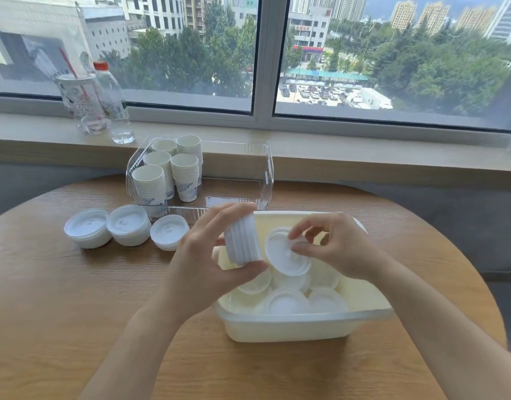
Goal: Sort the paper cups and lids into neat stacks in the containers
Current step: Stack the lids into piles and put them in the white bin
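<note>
Lid point(287, 256) was pinched by the right hand point(335, 249), just right of the sideways stack point(242, 241) gripped in the left hand point(208, 255) (axis roughly level, open end facing it).

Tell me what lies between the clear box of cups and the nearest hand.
In the head view, only the cream tub's far rim and bare table separate the clear box from the left hand.

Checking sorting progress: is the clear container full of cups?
Partly full. Five cup stacks stand at the left end of the clear container; its right side is bare.
</note>
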{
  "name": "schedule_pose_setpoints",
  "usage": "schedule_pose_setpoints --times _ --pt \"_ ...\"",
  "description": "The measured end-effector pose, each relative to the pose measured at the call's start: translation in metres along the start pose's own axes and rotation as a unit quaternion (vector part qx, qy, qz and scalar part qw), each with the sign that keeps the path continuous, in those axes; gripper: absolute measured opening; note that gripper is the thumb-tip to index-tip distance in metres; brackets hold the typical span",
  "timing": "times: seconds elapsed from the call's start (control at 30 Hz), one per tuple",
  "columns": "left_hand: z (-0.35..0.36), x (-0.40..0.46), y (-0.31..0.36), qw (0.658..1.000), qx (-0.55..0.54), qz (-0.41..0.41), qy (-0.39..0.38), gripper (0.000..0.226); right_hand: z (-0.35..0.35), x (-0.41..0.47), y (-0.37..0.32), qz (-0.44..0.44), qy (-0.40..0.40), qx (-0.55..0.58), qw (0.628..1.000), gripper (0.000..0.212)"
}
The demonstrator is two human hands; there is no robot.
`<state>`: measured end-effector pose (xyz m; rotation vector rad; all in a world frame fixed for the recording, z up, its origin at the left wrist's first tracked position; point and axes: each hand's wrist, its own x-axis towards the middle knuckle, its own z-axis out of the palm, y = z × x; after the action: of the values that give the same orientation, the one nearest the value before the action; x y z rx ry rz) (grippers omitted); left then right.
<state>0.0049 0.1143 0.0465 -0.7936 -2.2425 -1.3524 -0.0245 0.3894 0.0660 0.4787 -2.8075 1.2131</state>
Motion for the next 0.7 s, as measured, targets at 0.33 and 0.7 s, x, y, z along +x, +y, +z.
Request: schedule_pose_setpoints --times 0.33,0.7 --pt "0.006 0.004 0.017 1.0 -0.019 0.003 0.003 0.076 0.0 -0.008 -0.033 -0.011 0.043 0.177 0.983 0.012" --pt "0.007 0.004 0.027 0.999 0.01 0.03 -0.009 0.078 0.004 -0.022 -0.049 -0.031 -0.016 0.174 0.984 0.057"
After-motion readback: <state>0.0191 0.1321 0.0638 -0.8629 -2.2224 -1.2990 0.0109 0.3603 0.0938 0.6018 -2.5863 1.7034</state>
